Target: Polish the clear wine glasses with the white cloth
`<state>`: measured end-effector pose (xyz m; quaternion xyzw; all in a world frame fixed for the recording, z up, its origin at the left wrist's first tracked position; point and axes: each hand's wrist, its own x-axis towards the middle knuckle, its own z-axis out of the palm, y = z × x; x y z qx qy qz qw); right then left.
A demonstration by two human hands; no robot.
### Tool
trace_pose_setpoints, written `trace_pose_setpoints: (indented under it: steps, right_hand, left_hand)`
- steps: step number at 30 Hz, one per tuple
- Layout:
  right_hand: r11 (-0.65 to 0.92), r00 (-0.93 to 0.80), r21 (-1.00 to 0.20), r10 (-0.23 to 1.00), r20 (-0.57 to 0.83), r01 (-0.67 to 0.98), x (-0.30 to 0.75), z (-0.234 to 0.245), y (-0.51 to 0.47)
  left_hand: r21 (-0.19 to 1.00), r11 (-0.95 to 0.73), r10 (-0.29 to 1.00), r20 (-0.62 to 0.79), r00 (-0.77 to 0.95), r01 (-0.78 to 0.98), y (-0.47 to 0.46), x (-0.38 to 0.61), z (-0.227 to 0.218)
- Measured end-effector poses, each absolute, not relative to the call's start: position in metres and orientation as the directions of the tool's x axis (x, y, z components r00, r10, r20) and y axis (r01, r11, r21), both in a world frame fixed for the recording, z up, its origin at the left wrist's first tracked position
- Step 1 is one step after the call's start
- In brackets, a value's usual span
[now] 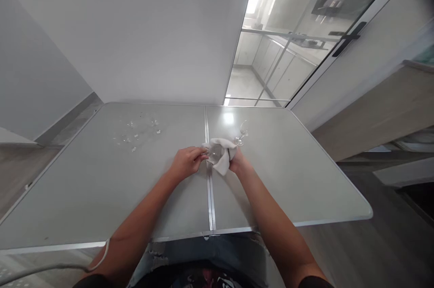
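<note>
Over the table's middle seam, a clear stemmed glass (214, 154) lies sideways in a white cloth (223, 165). My left hand (187, 161) pinches the glass at its left end, where the stem or foot is mostly hidden by the fingers. My right hand (238, 161) is closed on the cloth, which wraps partly around the bowl; its fingertips are hidden behind the fabric. Just beyond my right hand, another clear stemmed glass (241, 134) is on the table. Several more clear glasses (135, 132) are grouped at the far left, their outlines faint against the surface.
The pale folding table (288, 179) has a metal strip (210, 202) down its middle and a white wall (162, 35) behind. A glazed sliding door (271, 62) is at the back right, beside wooden shelving (379, 102). A white cable (50, 268) passes by my left forearm.
</note>
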<state>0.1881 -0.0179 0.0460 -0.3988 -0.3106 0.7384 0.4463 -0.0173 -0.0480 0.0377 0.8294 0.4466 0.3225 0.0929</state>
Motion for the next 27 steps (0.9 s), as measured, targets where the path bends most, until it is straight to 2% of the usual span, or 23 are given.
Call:
trace_pose_setpoints:
  steps: [2,4,6,8,11,13,16,19,22,25,27]
  right_hand:
    - [-0.325,-0.187,-0.809,0.945,-0.267,-0.49,0.18,0.044,-0.02]
    - [-0.159,-0.048,-0.864,0.987,-0.155,-0.478,0.17,0.042,-0.026]
    - [0.033,0.091,-0.94,0.996,0.002,-0.34,0.16,0.038,-0.034]
    - [0.161,0.179,-0.981,0.974,0.14,-0.108,0.151,0.035,-0.042]
    - [0.279,0.221,-0.939,0.921,0.321,0.2,0.141,0.032,-0.05]
    - [0.414,0.18,-0.843,0.852,0.492,0.344,0.14,0.035,-0.051]
    - [0.573,0.032,-0.666,0.746,0.665,0.478,0.145,0.045,-0.047]
    - [0.531,-0.006,-0.668,0.785,0.619,0.521,0.154,0.052,-0.04]
    - [0.309,0.053,-0.782,0.916,0.399,0.542,0.164,0.051,-0.031]
    - [0.126,0.087,-0.88,0.979,0.185,0.458,0.175,0.042,-0.019]
    - [0.052,0.103,-0.951,0.991,0.087,0.306,0.182,0.035,-0.012]
  left_hand:
    - [0.565,-0.499,0.857,0.435,0.277,0.657,-0.046,-0.013,0.038]
    - [0.689,-0.388,0.914,0.373,0.159,0.612,-0.045,-0.008,0.039]
    - [0.792,-0.288,0.951,0.302,0.063,0.538,-0.046,-0.003,0.04]
    - [0.851,-0.232,0.967,0.252,0.021,0.472,-0.048,0.003,0.041]
    - [0.862,-0.229,0.97,0.242,0.031,0.452,-0.053,0.01,0.043]
    - [0.832,-0.241,0.968,0.244,0.06,0.5,-0.055,0.012,0.042]
    - [0.669,-0.259,0.962,0.242,0.126,0.696,-0.056,0.011,0.037]
    - [0.405,-0.289,0.947,0.251,0.199,0.867,-0.055,0.009,0.033]
    - [0.241,-0.389,0.904,0.283,0.319,0.889,-0.056,0.008,0.032]
    - [0.211,-0.47,0.865,0.301,0.401,0.857,-0.059,0.008,0.033]
    - [0.254,-0.471,0.865,0.317,0.388,0.845,-0.06,0.007,0.034]
